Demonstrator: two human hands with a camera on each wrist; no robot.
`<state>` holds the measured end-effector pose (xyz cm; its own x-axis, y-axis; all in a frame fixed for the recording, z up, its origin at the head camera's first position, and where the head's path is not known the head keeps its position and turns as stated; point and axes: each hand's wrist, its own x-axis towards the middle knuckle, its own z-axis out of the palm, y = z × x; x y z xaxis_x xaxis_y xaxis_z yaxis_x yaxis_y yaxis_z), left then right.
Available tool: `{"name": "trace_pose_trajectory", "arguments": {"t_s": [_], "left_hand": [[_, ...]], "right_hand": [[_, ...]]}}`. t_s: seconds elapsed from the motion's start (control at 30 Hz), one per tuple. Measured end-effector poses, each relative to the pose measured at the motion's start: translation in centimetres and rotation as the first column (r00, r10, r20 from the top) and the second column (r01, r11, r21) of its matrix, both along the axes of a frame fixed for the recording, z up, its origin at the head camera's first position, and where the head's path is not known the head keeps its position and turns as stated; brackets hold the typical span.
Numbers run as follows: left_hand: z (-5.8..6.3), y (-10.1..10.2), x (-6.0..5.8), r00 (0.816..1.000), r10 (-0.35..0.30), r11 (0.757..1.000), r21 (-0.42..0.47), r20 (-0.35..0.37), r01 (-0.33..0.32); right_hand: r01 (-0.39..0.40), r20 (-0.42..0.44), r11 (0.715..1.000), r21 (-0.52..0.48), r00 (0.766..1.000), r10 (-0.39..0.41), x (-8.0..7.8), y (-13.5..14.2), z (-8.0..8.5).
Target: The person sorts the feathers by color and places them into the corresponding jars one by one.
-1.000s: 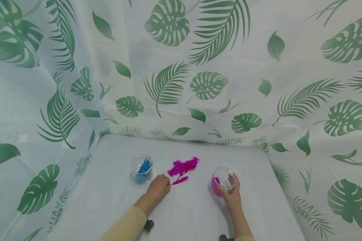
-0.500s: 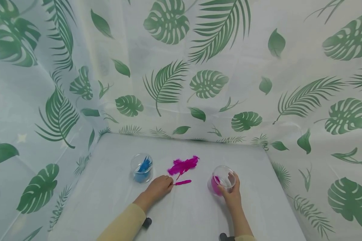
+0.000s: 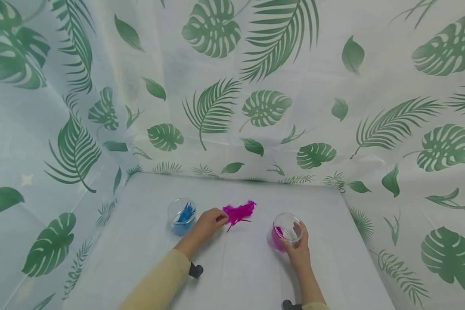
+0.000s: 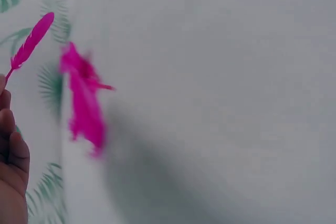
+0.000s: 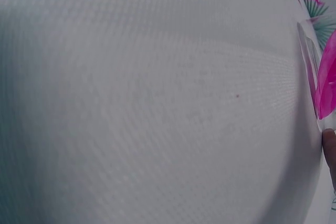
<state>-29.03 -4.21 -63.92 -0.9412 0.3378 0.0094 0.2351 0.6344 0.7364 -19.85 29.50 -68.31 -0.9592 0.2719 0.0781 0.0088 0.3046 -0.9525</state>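
Fingers of the left hand (image 3: 209,222) pinch a pink feather (image 4: 32,41) above the feather pile (image 3: 239,212); the right hand (image 3: 297,249) grips a clear cup (image 3: 284,232) on the bench (image 3: 236,275).

On the table (image 3: 236,275), a cup (image 3: 182,216) stands at left and a second cup (image 3: 286,231) at right, well apart. Between them, slightly behind, lies a pile of feathers (image 3: 240,212). Both cups hold feathers, apparently. A curtain (image 3: 255,94) hangs behind and to both sides.

Bright, even, soft light; head view bends at its edges, both wrist views blurred with soft shadows.
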Motion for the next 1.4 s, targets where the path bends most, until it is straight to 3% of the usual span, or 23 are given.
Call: {"name": "trace_pose_trajectory", "arguments": {"t_s": [0.13, 0.27, 0.37, 0.63, 0.8, 0.87, 1.0, 1.17, 1.27, 1.4], "left_hand": [[3.2, 1.8, -1.5, 1.000, 0.014, 0.997, 0.082, -0.009, -0.013], [5.8, 4.5, -2.6, 0.994, -0.071, 0.991, 0.106, -0.079, 0.079], [7.0, 6.7, -3.1, 0.980, -0.154, 0.984, 0.065, -0.127, 0.163], [7.4, 11.6, -3.0, 0.937, -0.322, 0.941, -0.159, -0.140, 0.299], [6.4, 14.2, -2.1, 0.906, -0.408, 0.883, -0.298, -0.110, 0.362], [5.9, 15.1, -1.7, 0.900, -0.424, 0.871, -0.320, -0.104, 0.373], [5.6, 15.7, -0.8, 0.900, -0.422, 0.874, -0.315, -0.113, 0.370], [5.5, 15.2, -0.5, 0.904, -0.396, 0.902, -0.255, -0.160, 0.350], [5.3, 13.9, -1.0, 0.926, -0.323, 0.943, -0.151, -0.195, 0.297], [5.0, 10.8, -2.6, 0.955, -0.151, 0.988, -0.002, -0.254, 0.156]], "right_hand": [[-0.001, 0.003, 1.000, -0.002, 1.000, 0.001, 0.1, 0.2, 0.0], [0.001, 0.031, 1.000, 0.015, 1.000, -0.002, 0.1, 0.2, 0.0], [0.011, 0.048, 0.999, 0.048, 0.999, -0.014, 0.1, 0.1, 0.0], [0.003, 0.054, 0.998, 0.056, 0.999, -0.006, 0.0, -0.1, 0.1], [-0.001, 0.031, 1.000, 0.016, 1.000, 0.001, 0.0, 0.0, 0.2], [-0.005, 0.022, 1.000, 0.004, 1.000, 0.005, 0.1, -0.1, 0.6], [-0.014, 0.009, 1.000, 0.017, 1.000, 0.014, 0.7, -0.7, 2.4], [-0.028, -0.036, 1.000, -0.005, 0.999, 0.028, 1.1, -1.1, 3.5], [-0.037, -0.056, 0.999, -0.023, 0.998, 0.036, 1.1, -1.2, 3.5], [-0.033, -0.055, 0.999, -0.023, 0.998, 0.032, 1.0, -1.1, 3.6]]}}
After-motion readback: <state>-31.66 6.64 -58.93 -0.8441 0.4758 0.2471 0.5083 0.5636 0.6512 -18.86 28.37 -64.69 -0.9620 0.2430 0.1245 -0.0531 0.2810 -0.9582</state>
